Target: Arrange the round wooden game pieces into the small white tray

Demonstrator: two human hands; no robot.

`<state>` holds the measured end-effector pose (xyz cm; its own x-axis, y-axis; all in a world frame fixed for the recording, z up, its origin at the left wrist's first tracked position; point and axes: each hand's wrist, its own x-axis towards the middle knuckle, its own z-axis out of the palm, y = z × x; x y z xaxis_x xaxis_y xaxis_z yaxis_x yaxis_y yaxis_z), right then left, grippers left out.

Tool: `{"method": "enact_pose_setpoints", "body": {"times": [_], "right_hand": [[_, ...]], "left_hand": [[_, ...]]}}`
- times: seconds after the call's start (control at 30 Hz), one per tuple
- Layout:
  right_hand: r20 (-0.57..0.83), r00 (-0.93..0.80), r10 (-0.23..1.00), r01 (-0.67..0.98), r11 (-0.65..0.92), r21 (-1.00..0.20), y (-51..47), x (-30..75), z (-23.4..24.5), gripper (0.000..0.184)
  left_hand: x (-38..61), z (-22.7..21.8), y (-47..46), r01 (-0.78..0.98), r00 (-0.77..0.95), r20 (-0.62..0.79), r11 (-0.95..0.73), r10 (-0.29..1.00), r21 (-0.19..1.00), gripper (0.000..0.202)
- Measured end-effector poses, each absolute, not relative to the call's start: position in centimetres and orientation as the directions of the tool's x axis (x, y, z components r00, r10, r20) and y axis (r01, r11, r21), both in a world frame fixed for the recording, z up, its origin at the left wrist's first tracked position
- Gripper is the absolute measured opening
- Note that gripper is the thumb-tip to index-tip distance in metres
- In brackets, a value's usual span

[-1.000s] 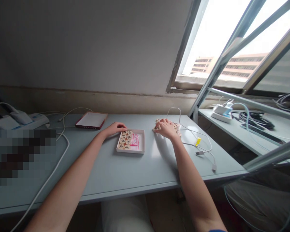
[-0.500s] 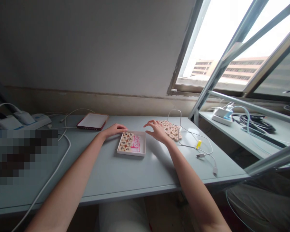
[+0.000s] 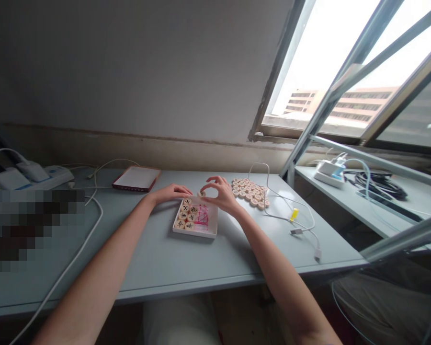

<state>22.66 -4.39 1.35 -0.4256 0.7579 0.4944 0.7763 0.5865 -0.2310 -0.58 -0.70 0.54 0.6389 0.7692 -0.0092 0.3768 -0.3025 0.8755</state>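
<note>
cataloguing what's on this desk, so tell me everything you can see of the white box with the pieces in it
The box is shallow, roughly square and low-walled, lying flat, open side up, on the desk. Its material is unclear. Round pieces with dark characters fill its left part in two columns; pink lines mark its floor beside them. The left hand seems to touch its far left corner. The right hand reaches over its far edge; contact there is unclear.
</note>
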Motion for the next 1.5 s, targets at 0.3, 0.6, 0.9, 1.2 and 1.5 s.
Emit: {"method": "enact_pose_setpoints", "body": {"times": [0.3, 0.6, 0.9, 1.2, 1.5], "right_hand": [[0.457, -0.237, 0.857, 0.944, 0.315, -0.101, -2.2, 25.9, -0.8, 0.022], [0.509, -0.321, 0.798, 0.94, 0.335, 0.068, -2.7, 25.7, -0.9, 0.026], [0.469, -0.054, 0.882, 0.998, 0.059, 0.004, -0.6, 26.4, -2.3, 0.042], [0.424, -0.512, 0.747, 0.716, 0.644, -0.27, -4.3, 23.8, 2.3, 0.022], [0.285, -0.713, 0.641, 0.605, 0.767, -0.213, -6.1, 20.6, 1.3, 0.023]], "left_hand": [[-0.6, -0.2, -0.3, 0.401, 0.609, -0.019, -0.287, 0.793, 0.87, 0.035], [-0.6, -0.3, -0.2, 0.393, 0.611, -0.003, -0.3, 0.791, 0.869, 0.034], [-0.5, -0.3, -0.1, 0.38, 0.635, -0.002, -0.311, 0.772, 0.871, 0.03], [-0.6, -0.4, 0.2, 0.382, 0.652, 0.019, -0.351, 0.758, 0.855, 0.031], [-0.5, -0.4, 0.3, 0.399, 0.656, 0.03, -0.38, 0.754, 0.834, 0.031]]}}
